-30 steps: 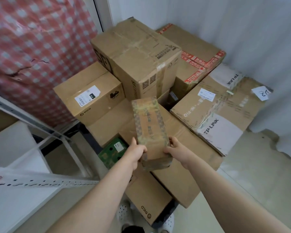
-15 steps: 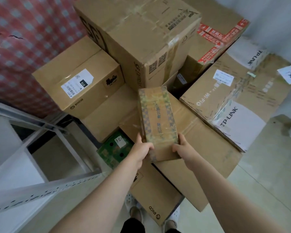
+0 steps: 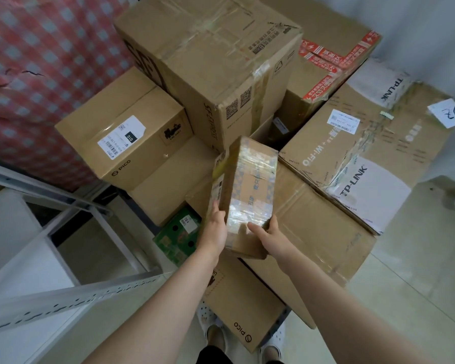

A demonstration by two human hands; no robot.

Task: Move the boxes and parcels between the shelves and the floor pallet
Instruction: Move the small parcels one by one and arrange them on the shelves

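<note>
**As we hold the taped parcel (image 3: 250,190) over the pile**

Where our left hand (image 3: 214,229) curls round the parcel's near left edge, our right hand (image 3: 267,236) grips the near right corner, thumb on top, so both hands clasp it. The taped parcel tilts, its far end pointing toward the large SF Express box (image 3: 208,61), over the flat carton (image 3: 313,232) in the middle of the stack; we cannot tell whether it touches that carton. Left of it sits a labelled PICO box (image 3: 126,143), with a green box (image 3: 177,236) lower down. To the right lies the TP-LINK box (image 3: 365,158), with a red-taped box (image 3: 326,61) behind it. A white shelf rail (image 3: 63,300) crosses the lower left.
</note>
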